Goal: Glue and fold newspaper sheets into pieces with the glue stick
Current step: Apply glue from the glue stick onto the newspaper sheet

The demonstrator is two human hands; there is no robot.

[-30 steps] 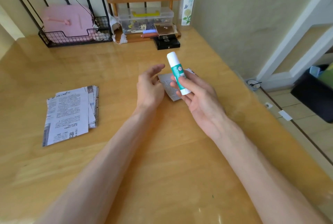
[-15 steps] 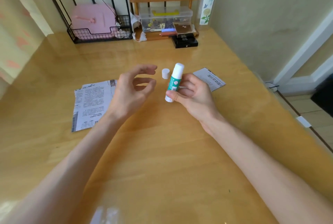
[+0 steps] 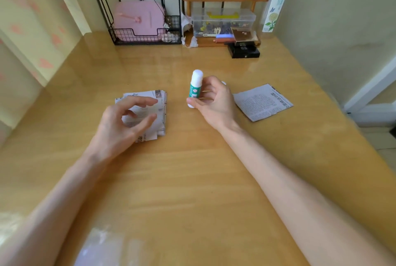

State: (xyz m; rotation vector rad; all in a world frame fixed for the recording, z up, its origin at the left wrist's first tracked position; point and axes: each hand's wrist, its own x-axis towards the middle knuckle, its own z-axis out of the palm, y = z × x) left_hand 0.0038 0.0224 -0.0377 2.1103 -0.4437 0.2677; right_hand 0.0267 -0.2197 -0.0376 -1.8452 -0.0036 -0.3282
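The right hand [image 3: 214, 103] is clamped on the glue stick [image 3: 195, 88]; the left hand [image 3: 126, 122] has moved over the stack of newspaper sheets [image 3: 157, 113], fingers apart and holding nothing.

The glue stick stands nearly upright in the right hand, above the counter [image 3: 192, 180], between the stack on the left and one single newspaper piece [image 3: 262, 101] lying flat on the right. Half a second ago the left hand was close beside the stick with a small white cap near it; now this hand is well apart from the stick and hovers over the stack. If the stick is capped cannot be told. Probably the person now takes the next sheet, so a new round of gluing and folding begins.
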